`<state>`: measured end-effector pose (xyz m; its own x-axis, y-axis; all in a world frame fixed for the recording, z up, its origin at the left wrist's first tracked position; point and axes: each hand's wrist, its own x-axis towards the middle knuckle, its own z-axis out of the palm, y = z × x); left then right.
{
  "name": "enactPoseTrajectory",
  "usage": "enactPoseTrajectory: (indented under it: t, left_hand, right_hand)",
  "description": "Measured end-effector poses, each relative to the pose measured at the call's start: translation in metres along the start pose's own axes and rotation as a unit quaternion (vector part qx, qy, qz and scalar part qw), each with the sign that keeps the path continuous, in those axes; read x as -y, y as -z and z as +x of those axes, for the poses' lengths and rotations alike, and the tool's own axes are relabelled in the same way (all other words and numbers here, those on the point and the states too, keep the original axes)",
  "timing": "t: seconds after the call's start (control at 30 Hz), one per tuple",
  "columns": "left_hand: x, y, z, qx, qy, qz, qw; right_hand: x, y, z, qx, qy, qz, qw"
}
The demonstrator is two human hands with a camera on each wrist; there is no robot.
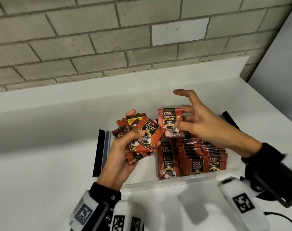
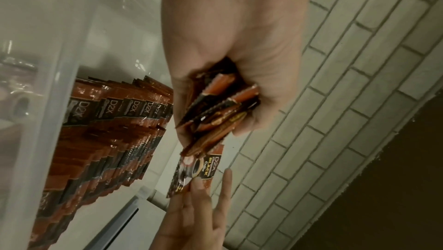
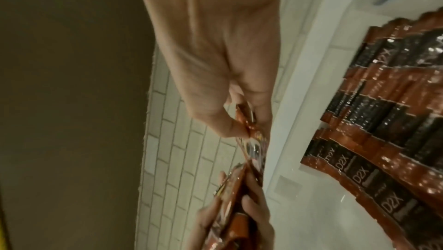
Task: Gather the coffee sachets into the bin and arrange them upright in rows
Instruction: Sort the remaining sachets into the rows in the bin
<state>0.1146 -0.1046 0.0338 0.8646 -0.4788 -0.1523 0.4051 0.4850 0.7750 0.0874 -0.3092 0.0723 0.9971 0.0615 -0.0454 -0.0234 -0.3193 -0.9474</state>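
The left hand [image 1: 125, 152] has its grip clamped round a loose bunch of sachets [image 1: 138, 135], while the right hand [image 1: 202, 125] pinches a single sachet [image 1: 170, 124] just beside that bunch, above the clear bin [image 1: 175, 181]. Filing is under way: rows of sachets [image 1: 200, 155] stand below the right grip. Next, I judge, the single one must go down upright against a row.

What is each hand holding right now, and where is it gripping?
The left hand grips a bunch of sachets around their middle. The right hand pinches a single sachet by its right edge.
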Motion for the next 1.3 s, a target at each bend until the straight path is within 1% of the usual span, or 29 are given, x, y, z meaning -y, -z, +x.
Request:
enactPoseTrajectory:
  t: [0.1,0.17,0.23,0.3,0.43,0.53,0.6,0.67,0.77,0.8,0.87,0.93,1.0,1.07,1.13,1.23,1.3]
  left_hand:
    - [-0.002,0.002,0.001,-0.045,-0.006,0.044,0.998]
    - [0.000,0.004,0.001,-0.073,-0.016,0.060,0.995]
    - [0.001,0.006,0.001,-0.092,-0.024,0.076,0.993]
    - [0.003,0.007,-0.001,-0.097,-0.023,0.089,0.991]
    - [0.004,0.009,-0.003,-0.094,-0.019,0.086,0.992]
    - [0.004,0.008,-0.004,-0.075,-0.010,0.085,0.994]
    - [0.005,0.006,-0.003,-0.056,0.008,0.085,0.995]
    - [0.007,0.006,-0.002,-0.052,0.023,0.084,0.995]
    - [0.008,0.012,-0.001,-0.083,0.022,0.075,0.993]
    - [0.008,0.014,0.000,-0.100,0.018,0.065,0.993]
    - [0.008,0.018,0.000,-0.135,0.003,0.048,0.990]
    - [0.008,0.019,0.000,-0.167,-0.023,0.032,0.985]
    - [0.007,0.017,0.000,-0.189,-0.048,0.014,0.981]
    - [0.006,0.017,0.000,-0.197,-0.069,0.003,0.978]
    - [0.005,0.017,0.000,-0.202,-0.083,-0.003,0.976]
    - [0.004,0.017,-0.001,-0.196,-0.091,-0.010,0.976]
    - [0.005,0.017,-0.001,-0.195,-0.098,-0.009,0.976]
  right_hand:
    - [-0.001,0.007,0.000,0.025,-0.028,0.039,0.999]
    - [0.001,0.011,0.001,0.003,-0.050,0.074,0.996]
    - [0.002,0.015,0.003,-0.012,-0.071,0.132,0.989]
    - [0.002,0.017,0.008,-0.004,-0.084,0.167,0.982]
    - [-0.001,0.012,0.017,0.012,-0.093,0.182,0.979]
    - [-0.003,-0.001,0.021,0.040,-0.094,0.135,0.986]
    - [-0.006,-0.012,0.024,0.034,-0.089,0.121,0.988]
    - [-0.009,-0.022,0.026,0.037,-0.079,0.114,0.990]
    - [-0.012,-0.028,0.025,0.080,-0.086,0.049,0.992]
    - [-0.013,-0.026,0.024,0.095,-0.087,0.009,0.992]
    - [-0.016,-0.022,0.023,0.113,-0.069,-0.108,0.985]
    - [-0.017,-0.020,0.023,0.138,-0.046,-0.216,0.965]
    - [-0.018,-0.023,0.024,0.191,-0.033,-0.291,0.937]
    - [-0.020,-0.032,0.026,0.242,-0.012,-0.378,0.893]
    - [-0.022,-0.043,0.030,0.276,0.004,-0.451,0.849]
    - [-0.024,-0.056,0.035,0.328,0.020,-0.522,0.787]
    - [-0.027,-0.062,0.034,0.345,0.053,-0.571,0.743]
